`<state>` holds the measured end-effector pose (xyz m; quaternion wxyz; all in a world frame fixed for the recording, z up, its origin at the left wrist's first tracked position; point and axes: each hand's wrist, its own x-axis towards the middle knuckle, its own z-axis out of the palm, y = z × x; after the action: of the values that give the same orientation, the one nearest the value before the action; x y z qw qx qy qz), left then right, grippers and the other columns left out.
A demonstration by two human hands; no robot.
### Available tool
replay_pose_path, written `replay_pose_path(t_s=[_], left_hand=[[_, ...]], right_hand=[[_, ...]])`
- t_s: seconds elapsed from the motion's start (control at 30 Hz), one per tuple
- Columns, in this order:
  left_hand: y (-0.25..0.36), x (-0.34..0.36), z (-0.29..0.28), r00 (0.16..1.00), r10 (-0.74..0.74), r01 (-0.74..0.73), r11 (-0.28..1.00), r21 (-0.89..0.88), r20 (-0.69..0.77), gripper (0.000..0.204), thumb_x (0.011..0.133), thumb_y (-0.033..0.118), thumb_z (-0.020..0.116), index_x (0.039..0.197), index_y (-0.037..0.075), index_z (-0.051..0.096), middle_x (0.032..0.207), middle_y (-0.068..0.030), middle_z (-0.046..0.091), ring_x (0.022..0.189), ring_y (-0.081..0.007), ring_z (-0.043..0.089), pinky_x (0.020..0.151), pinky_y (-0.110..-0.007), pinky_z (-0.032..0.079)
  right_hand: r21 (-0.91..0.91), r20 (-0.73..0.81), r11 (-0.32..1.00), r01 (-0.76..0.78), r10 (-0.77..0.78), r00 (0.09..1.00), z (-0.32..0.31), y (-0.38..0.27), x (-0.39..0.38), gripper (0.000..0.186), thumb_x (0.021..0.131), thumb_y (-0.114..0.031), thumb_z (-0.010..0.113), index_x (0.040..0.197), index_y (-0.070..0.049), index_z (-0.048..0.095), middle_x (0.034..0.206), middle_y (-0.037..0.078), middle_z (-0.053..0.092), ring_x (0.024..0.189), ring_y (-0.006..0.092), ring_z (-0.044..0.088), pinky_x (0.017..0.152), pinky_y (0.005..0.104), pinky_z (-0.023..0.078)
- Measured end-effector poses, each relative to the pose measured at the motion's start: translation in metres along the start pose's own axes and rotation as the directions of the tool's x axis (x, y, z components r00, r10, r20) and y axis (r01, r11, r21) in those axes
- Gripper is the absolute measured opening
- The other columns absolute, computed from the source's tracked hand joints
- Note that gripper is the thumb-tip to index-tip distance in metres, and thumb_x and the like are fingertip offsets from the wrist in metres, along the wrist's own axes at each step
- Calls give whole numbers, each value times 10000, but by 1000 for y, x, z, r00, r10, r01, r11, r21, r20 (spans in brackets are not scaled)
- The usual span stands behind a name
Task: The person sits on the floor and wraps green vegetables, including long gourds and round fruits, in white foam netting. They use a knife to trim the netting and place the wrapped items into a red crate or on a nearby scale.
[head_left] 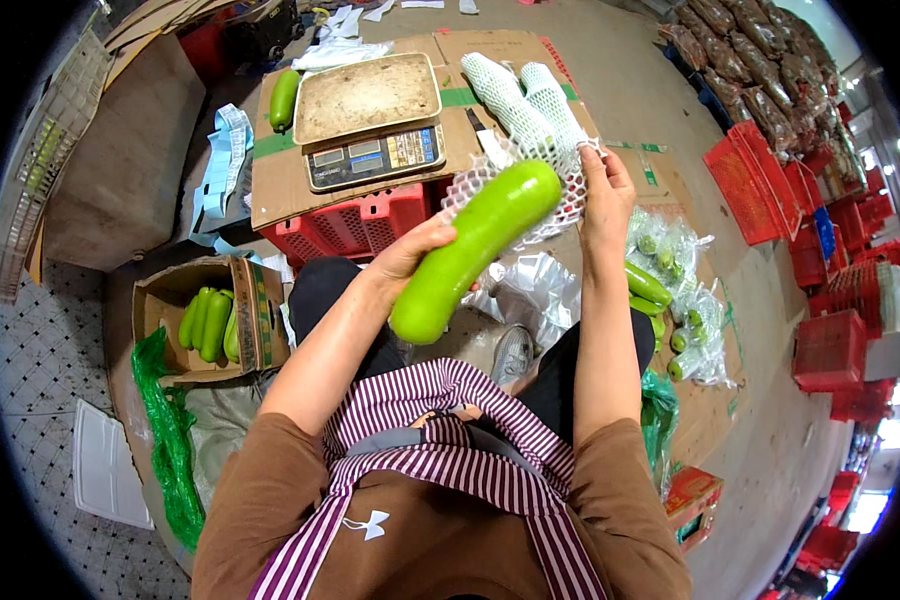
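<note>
Beyond both hands spreads the largest thing, a flat brown cardboard work surface (pixel 272 190) with strips of green tape, apparently propped on a red crate (pixel 355 222) with pierced plastic walls to bring it within reach. Left of the left hand and nearer the body, an open cardboard box (pixel 252 312) keeps several smooth green gourds (pixel 208 322) together. To the right of the right hand and nearer the body lie clear, crinkled plastic bags (pixel 708 345) with green produce inside. Straight ahead of the left hand, a shallow, stained tray (pixel 365 95) rests on a scale (pixel 375 160), likely as a weighing pan. Just beyond the right hand, two sleeved gourds (pixel 495 90) lie close together, their ribbed pale netting perhaps cushioning the skin. The long, glossy, slightly curved gourd (pixel 480 245) is held aloft in the left hand (pixel 408 252), which is closed around its middle, thumb on top, probably to balance it while both rounded ends stay free. Its far end overlaps a stretchy white foam net (pixel 560 218); whether they touch cannot be told. The right hand (pixel 607 190) pinches that net's edge between thumb and fingers, seemingly keeping the open mesh spread.
</note>
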<state>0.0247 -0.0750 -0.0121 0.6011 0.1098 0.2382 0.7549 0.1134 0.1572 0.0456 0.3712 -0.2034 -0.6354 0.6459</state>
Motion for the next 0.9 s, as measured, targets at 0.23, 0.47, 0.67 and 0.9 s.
replay_pose_path(t_s=[0.23,0.47,0.67,0.9], left_hand=[[-25,19,-30,964,168,-155,985,76,-204,372,874,74,682,1222,-12,583,1122,-113,680,923,-171,684,813,-314,577],[-34,28,-13,869,420,-371,903,218,-261,349,915,95,632,1240,-16,573,1119,-99,680,926,-171,683,794,-316,576],[-53,8,14,831,525,-397,791,466,-184,440,1016,131,397,1430,-16,406,1434,-142,474,1314,-211,459,1106,-329,347],[-95,-51,41,838,513,-121,508,852,-186,439,1027,233,442,1444,97,448,1489,-241,361,1404,-337,333,1141,-371,274]], right_hand=[[-453,689,517,727,-315,653,31,-10,-114,281,785,2,688,1061,-52,673,836,107,609,712,234,610,672,323,503],[-484,319,855,185,-24,947,32,25,-155,803,801,-104,749,1468,-29,307,1317,155,438,1083,273,555,875,348,519],[65,191,971,-228,212,958,29,18,-158,755,847,29,644,1486,-10,243,1378,177,446,1212,259,535,945,340,502],[-186,154,862,-472,500,852,-15,-22,-175,506,945,-170,559,1383,54,441,1298,154,555,1139,217,564,980,319,446]])
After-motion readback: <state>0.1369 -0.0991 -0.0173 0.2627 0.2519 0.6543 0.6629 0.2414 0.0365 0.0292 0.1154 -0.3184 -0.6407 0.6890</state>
